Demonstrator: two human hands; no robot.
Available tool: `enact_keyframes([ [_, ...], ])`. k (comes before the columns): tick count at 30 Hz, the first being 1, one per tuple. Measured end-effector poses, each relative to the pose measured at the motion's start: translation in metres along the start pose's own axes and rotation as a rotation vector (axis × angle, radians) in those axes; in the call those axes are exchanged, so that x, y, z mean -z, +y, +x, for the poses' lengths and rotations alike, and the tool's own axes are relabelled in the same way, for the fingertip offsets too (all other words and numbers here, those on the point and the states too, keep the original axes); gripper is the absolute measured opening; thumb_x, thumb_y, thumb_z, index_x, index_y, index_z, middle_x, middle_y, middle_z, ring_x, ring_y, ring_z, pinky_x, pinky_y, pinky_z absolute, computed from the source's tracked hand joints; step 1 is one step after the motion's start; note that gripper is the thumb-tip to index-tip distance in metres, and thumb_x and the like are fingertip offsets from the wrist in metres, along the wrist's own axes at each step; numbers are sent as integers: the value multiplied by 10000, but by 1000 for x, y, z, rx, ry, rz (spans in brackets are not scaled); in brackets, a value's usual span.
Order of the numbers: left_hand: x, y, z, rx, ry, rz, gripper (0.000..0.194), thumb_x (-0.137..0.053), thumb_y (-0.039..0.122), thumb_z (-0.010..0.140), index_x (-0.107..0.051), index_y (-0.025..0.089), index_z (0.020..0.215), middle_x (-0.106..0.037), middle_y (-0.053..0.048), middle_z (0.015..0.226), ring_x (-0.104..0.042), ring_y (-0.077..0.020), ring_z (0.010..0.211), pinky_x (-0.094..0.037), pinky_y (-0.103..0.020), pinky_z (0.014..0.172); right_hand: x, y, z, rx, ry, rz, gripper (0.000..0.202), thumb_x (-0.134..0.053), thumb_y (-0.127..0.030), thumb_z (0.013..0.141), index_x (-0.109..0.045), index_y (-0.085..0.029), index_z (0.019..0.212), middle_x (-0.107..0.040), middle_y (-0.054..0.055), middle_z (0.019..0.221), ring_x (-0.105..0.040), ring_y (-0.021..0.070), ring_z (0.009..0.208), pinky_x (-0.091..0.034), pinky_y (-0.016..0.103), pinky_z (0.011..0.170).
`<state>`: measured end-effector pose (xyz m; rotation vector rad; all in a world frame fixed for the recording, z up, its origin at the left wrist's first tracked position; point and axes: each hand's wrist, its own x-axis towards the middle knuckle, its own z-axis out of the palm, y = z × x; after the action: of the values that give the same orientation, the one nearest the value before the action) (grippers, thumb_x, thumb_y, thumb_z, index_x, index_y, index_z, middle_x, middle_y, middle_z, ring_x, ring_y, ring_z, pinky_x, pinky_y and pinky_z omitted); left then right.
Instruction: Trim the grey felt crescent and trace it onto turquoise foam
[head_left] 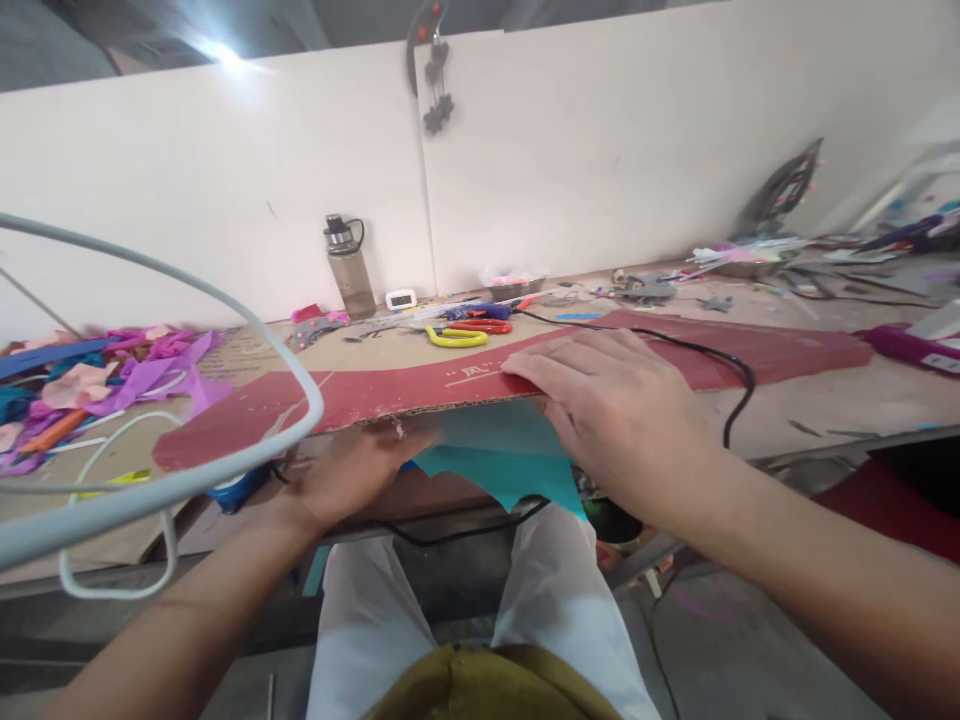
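A long red cardboard sheet [390, 385] with white lettering lies across the front of the table, its front edge raised. My right hand [615, 400] grips that edge, fingers over the top and thumb below. A teal sheet [517, 470], thin and with an uneven lower edge, hangs from under the cardboard between my hands. My left hand [360, 465] is under the cardboard's front edge, beside the teal sheet. Motion smears its fingers, and I cannot tell whether they hold anything.
Scissors with yellow handles [457, 338], a bottle [349, 270] and a small white clock [401, 299] stand or lie behind the cardboard. Colourful scraps [112, 375] are heaped at left. A pale curved tube [292, 370] crosses the left foreground. A black cable [675, 343] runs over the cardboard.
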<state>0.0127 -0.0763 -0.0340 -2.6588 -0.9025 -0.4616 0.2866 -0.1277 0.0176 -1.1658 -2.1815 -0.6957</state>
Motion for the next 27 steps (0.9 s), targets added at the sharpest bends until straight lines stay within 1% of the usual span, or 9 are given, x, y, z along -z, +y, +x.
enact_keyframes([
  [3,-1,4,-7,-188,47,123,509,-443,-50,804,-665,244,1155,-725,-16,1087,-692,-190,888,-537,-294,738,0,0,1,2,9,48,214,-479,-115,878,-662,-177,972,-705,83,962,-605,229,901,-428,338,777],
  [5,-2,5,-12,-186,91,157,483,-459,-37,809,-667,233,1152,-721,-22,1101,-690,-196,875,-534,-293,720,-1,-2,-1,10,0,80,192,-498,-133,880,-666,-179,961,-706,79,943,-609,223,888,-438,324,755],
  [7,-3,6,-16,-162,84,152,455,-476,-14,821,-664,237,1150,-720,-22,1100,-688,-190,832,-524,-286,681,-2,-3,-2,17,6,98,177,-511,-143,880,-667,-180,953,-707,77,937,-612,221,882,-445,318,743],
  [10,-6,7,-16,-169,25,98,430,-469,-1,840,-644,241,1149,-711,-14,1119,-682,-171,842,-520,-284,694,-1,-1,-2,19,24,106,180,-505,-146,883,-667,-182,951,-707,76,945,-618,223,883,-454,324,745],
  [16,-8,11,-13,-189,-93,3,433,-454,20,856,-607,247,1192,-698,-24,1117,-667,-157,948,-513,-284,826,1,4,8,-47,50,144,164,-518,-166,888,-667,-206,945,-710,56,968,-634,216,909,-469,322,762],
  [18,-10,11,-13,-150,-81,0,387,-478,47,857,-628,246,1154,-710,-29,1062,-670,-154,923,-509,-279,830,2,5,12,-76,58,149,153,-533,-177,883,-671,-215,938,-712,49,963,-639,218,902,-473,324,756],
  [21,-10,11,-10,-103,11,27,307,-514,64,848,-666,240,1048,-724,-19,957,-677,-149,805,-512,-262,750,5,5,16,-103,55,165,156,-544,-177,872,-678,-219,939,-714,47,943,-644,222,897,-478,329,748],
  [23,-8,11,-7,-136,53,34,256,-531,81,850,-671,234,1000,-726,-12,926,-675,-149,773,-509,-260,718,7,6,18,-109,45,181,171,-546,-161,861,-682,-219,947,-715,48,933,-647,223,893,-481,331,746],
  [27,-3,11,-2,-305,9,12,194,-523,191,901,-655,217,1040,-729,-20,943,-678,-146,786,-516,-261,717,8,7,19,-100,44,204,185,-547,-139,849,-685,-221,940,-717,42,933,-650,219,897,-488,332,756],
])
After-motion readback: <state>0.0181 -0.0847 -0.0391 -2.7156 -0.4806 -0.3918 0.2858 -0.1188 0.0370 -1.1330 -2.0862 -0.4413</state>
